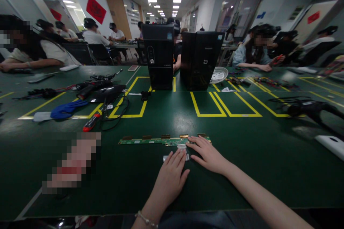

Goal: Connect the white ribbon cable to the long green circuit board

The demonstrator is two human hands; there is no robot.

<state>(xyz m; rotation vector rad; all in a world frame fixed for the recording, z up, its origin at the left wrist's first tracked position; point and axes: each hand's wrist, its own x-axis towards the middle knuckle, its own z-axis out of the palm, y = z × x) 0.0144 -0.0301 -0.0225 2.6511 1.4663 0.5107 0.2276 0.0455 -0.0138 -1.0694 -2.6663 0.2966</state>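
A long, narrow green circuit board [150, 141] with brown-gold tabs along its far edge lies on the green table [129, 171] in front of me. My right hand [205, 152] rests over the board's right end, palm down, its fingers spread and touching the board. Just nearer to me, my left hand [173, 175] lies flat with fingers stretched out over a whitish-silver flat piece [165, 158]. That piece adjoins the board's near edge and is partly hidden under the fingertips. I cannot tell whether it is attached to the board.
Beyond stand two black computer towers [158, 57] [201, 59]. To the left lie a red-black screwdriver [91, 122], a blue cloth-like item [68, 109] and black cabled devices [107, 93]. A white basket [219, 75] and loose wires are at the right back. People sit around.
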